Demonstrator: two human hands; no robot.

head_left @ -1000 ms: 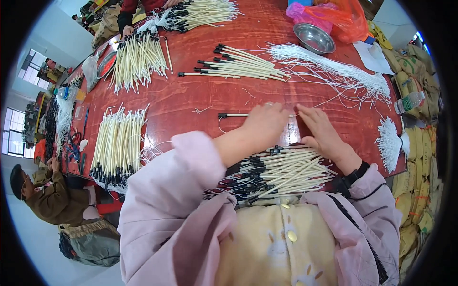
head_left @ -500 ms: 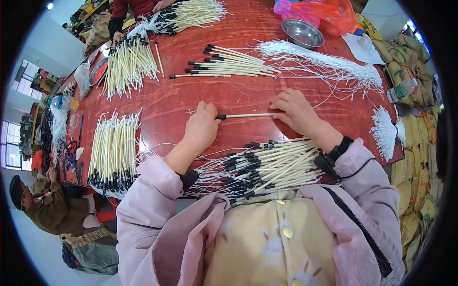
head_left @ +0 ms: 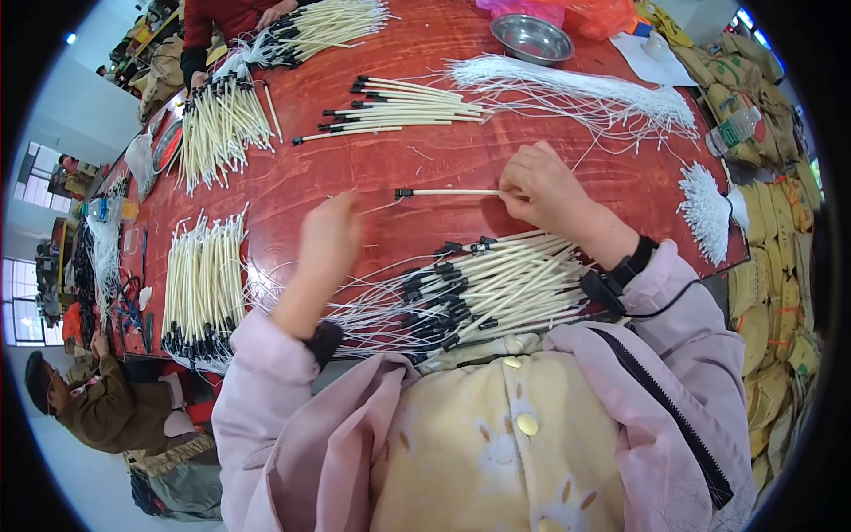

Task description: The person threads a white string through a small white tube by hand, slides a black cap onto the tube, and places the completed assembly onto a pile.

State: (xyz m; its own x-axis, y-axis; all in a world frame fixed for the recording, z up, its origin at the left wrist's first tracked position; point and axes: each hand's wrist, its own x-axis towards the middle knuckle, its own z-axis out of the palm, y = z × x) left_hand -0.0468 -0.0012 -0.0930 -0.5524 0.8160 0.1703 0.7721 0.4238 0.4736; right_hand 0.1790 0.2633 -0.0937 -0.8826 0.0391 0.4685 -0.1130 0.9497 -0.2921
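Note:
My right hand [head_left: 541, 188] is closed on the plain end of a thin cream stick [head_left: 456, 192], held level just above the red table. A small black fitting [head_left: 404, 193] caps the stick's left end. From that fitting a white cord [head_left: 381, 208] runs to the fingertips of my left hand [head_left: 333, 232], which is smeared by motion but seems to pinch it. Below my hands lies a pile of similar black-ended sticks [head_left: 519, 284], with loose white cords [head_left: 363, 319] trailing left from it.
Beyond my hands lie a row of black-ended sticks [head_left: 408, 111] and a spread of white cords [head_left: 576, 89]. A bundle of sticks [head_left: 206, 279] sits at left, a tied white bundle [head_left: 705, 217] at right. A metal bowl [head_left: 532, 40] stands farther back. Across the table is another person's sleeve [head_left: 195, 40].
My left hand has moved left, away from the black fitting, and a cord now stretches between them. My right hand still grips the stick. The whole view has shifted slightly.

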